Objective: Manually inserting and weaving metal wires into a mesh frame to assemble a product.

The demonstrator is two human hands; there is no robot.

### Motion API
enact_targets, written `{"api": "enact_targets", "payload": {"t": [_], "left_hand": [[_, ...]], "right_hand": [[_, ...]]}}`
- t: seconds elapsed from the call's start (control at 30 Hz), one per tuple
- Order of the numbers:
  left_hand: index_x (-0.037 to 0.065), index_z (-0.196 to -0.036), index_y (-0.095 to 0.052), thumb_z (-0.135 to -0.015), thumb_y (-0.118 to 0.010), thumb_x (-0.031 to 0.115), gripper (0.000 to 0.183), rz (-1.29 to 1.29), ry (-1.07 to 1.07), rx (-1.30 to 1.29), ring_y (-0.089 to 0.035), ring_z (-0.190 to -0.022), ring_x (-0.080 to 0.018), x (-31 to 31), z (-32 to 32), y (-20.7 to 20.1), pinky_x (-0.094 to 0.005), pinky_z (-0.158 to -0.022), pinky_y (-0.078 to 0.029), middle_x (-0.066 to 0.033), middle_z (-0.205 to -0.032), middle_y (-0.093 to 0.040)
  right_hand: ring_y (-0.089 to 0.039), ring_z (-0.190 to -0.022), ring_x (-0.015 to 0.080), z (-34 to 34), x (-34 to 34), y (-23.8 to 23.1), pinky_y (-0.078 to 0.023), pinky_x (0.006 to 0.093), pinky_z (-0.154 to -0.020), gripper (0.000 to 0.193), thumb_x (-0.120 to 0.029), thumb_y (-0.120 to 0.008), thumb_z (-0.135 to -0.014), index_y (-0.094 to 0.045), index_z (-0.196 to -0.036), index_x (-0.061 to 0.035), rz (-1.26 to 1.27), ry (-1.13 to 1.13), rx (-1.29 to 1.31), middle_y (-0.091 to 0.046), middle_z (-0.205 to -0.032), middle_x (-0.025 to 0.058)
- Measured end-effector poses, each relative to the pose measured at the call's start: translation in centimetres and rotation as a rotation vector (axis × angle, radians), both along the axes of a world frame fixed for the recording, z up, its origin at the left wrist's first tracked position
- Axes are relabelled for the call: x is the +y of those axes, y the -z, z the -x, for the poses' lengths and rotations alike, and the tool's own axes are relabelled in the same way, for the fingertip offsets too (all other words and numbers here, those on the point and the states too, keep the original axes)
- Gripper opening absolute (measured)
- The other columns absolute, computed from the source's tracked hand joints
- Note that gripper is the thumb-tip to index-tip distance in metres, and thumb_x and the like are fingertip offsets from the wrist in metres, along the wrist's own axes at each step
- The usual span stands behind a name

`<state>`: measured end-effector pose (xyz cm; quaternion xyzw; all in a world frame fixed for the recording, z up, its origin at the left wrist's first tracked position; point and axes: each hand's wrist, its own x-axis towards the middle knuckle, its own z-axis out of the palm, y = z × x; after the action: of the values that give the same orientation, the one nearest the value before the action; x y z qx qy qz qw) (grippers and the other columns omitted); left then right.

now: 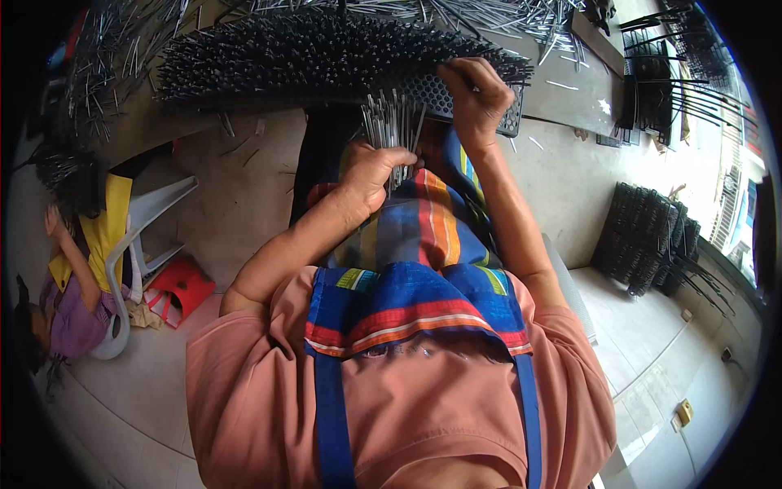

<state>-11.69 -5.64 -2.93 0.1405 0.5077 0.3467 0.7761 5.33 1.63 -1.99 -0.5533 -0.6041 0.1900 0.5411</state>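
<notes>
My left hand [368, 175] is wrapped round a bundle of thin silvery rods [393, 121], which stand up out of the fist above my lap. Farther away and to the right, my right hand [482, 102] hovers over the right part of a black rack [435, 99] with a grid of round holes. Its fingers are curled in and pressed together; whatever is between them is hidden. Densely packed upright dark rods [309, 57] fill most of the rack. Bare holes show beside and left of my right hand. A striped apron [436, 216] covers my lap.
Loose rods [521, 20] lie heaped behind the rack on the table [562, 94], with more at the far left. Stacked black racks [643, 236] stand on the floor at right. A person in purple and yellow [85, 301] sits at left by a grey chair [151, 212] and red bag [183, 289].
</notes>
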Motion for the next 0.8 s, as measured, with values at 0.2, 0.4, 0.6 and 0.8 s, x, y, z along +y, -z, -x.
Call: {"api": "enact_targets", "payload": {"t": [0.2, 0.4, 0.6, 0.8], "left_hand": [[-0.008, -0.085, -0.069, -0.069, -0.066, -0.010, 0.016, 0.010, 0.001, -0.081, -0.069, -0.072, -0.0233, 0.6, -0.5, -0.5, -0.0332, -0.072, -0.057, -0.0155, -0.081, -0.070], [-0.009, -0.082, -0.067, -0.065, -0.065, -0.012, 0.018, 0.084, -0.035, -0.118, -0.069, -0.069, -0.0252, 0.8, -0.9, -0.4, -0.0336, -0.068, -0.058, -0.0161, -0.081, -0.070], [-0.009, -0.090, -0.066, -0.066, -0.065, -0.012, 0.024, 0.089, -0.032, -0.142, -0.070, -0.072, -0.0251, 0.7, -0.9, -0.4, -0.0342, -0.069, -0.058, -0.0168, -0.082, -0.070], [-0.008, -0.091, -0.066, -0.067, -0.065, -0.011, 0.024, 0.065, -0.028, -0.137, -0.070, -0.071, -0.0249, 0.5, -0.8, -0.3, -0.0343, -0.069, -0.058, -0.0169, -0.083, -0.070]], "right_hand": [[-0.063, -0.063, 0.0151, 1.2, 0.6, -1.1, -0.048, 0.0263, -0.058, 0.012, -0.001, -0.076, -0.073, -0.070, -0.084, -0.0022, 0.069, 0.091, -0.353, -0.065, -0.075, 0.0068], [-0.066, -0.066, 0.0223, 0.9, 1.5, -1.7, -0.050, 0.0279, -0.060, 0.010, -0.004, -0.073, -0.076, -0.071, -0.086, -0.0049, 0.025, 0.005, -0.385, -0.066, -0.077, 0.0085], [-0.066, -0.067, 0.0237, 0.3, 1.0, -1.1, -0.050, 0.0279, -0.061, 0.014, -0.007, -0.073, -0.078, -0.073, -0.092, -0.0066, 0.044, -0.014, -0.422, -0.066, -0.077, 0.0091], [-0.063, -0.062, 0.0236, 0.7, 0.0, -1.5, -0.048, 0.0283, -0.057, 0.019, -0.009, -0.073, -0.080, -0.073, -0.099, -0.0105, 0.135, 0.053, -0.483, -0.065, -0.076, 0.0060]]}}
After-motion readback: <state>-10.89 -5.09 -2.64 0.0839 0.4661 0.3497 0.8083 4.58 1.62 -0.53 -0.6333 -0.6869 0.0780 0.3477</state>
